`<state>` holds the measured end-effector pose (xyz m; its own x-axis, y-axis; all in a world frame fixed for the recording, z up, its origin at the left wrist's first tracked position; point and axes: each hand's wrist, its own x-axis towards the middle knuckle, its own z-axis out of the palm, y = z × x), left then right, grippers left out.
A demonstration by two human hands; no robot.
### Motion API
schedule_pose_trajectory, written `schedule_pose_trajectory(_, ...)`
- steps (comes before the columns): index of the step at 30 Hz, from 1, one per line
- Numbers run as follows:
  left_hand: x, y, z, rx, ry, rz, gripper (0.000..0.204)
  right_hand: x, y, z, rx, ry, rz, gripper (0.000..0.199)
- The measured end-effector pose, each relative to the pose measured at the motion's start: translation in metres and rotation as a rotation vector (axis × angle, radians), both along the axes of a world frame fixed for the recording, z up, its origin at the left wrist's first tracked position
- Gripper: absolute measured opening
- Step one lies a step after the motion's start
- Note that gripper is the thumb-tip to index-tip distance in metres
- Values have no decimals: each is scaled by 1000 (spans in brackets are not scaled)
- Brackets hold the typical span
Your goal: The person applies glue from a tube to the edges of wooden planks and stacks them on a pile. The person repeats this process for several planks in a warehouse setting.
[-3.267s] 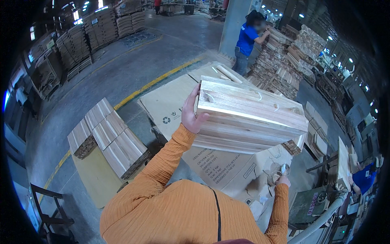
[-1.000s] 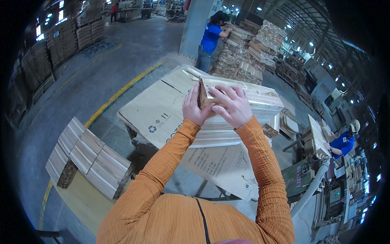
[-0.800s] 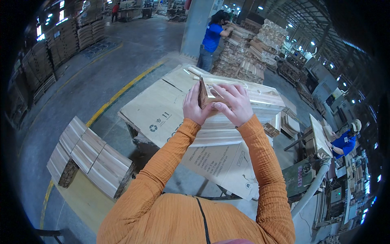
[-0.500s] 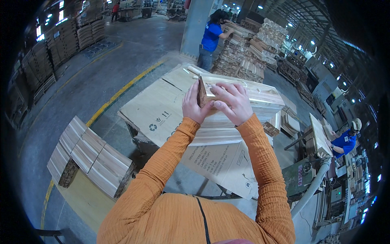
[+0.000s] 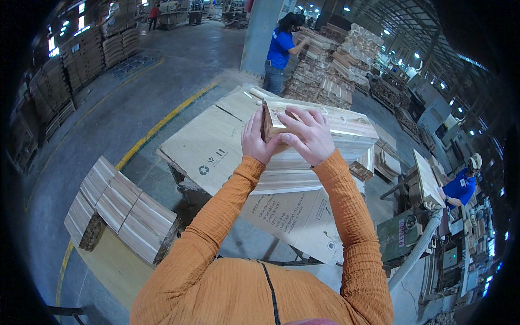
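Note:
A stack of pale wooden boards (image 5: 349,125) lies in front of me, its dark brown end face (image 5: 267,123) toward the left. My left hand (image 5: 257,140) is wrapped round that end, fingers along the end face and thumb at the near corner. On the top near the same end rests my right hand (image 5: 311,135), its fingers bent and its thumb close to the left thumb. A small brown patch (image 5: 292,115) shows by the right fingers; whether they hold it I cannot tell. Curled pale strips lie on the top board.
Printed cardboard (image 5: 208,149) covers the table under the boards. Slatted wooden panels (image 5: 122,208) lie on a lower surface at the left. A person in blue (image 5: 280,49) stands by tall wood stacks (image 5: 336,67); another person (image 5: 459,187) is near machines at the right.
Both hands have shifted very slightly to the left along the boards. The right fingers have moved a little, and a brown patch now shows beside them.

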<state>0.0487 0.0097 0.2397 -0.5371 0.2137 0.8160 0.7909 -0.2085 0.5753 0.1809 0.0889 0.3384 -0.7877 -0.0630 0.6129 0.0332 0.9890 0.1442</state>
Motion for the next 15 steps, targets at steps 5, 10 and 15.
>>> schedule_pose_trajectory(5,0,0,0,-8,-4,1,85,1,-10,5,-23,-6,-27,46)
schedule_pose_trajectory(10,-3,2,-2,-1,1,-3,85,1,-9,5,-27,-43,-47,45)
schedule_pose_trajectory(15,-3,2,-2,7,-5,-15,86,-1,-8,5,1,-40,-64,49)
